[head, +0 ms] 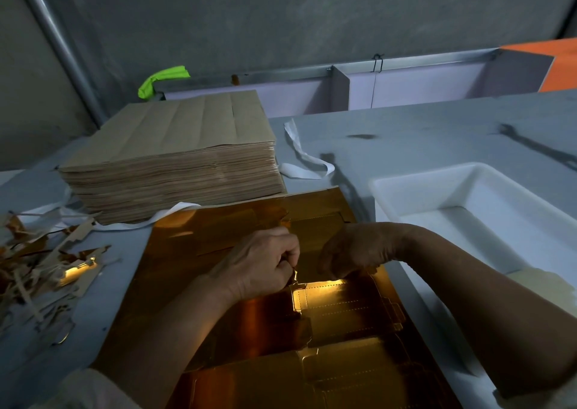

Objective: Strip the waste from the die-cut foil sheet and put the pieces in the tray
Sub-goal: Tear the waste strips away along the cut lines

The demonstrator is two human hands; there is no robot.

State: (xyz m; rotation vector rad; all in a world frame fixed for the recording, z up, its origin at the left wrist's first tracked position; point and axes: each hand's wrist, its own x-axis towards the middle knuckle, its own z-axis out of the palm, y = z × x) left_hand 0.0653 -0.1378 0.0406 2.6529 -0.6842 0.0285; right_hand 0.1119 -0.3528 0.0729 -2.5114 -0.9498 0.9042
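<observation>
Glossy gold foil sheet (pixel 193 246), matt white plastic tray (pixel 415 186), brown paper stack (pixel 175 146)

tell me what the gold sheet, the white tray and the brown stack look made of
Foil sheet: probably card faced with mirror-gloss gold foil, by its sharp reflections. Tray: matte white, likely moulded plastic or foam, by its rounded corners and thick rim. Stack: dull brown kraft-like paper, thin sheet edges showing.

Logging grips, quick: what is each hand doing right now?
Left hand: pinching a waste strip of the foil sheet.
Right hand: on the sheet, in shadow; grip cannot be told.
</observation>
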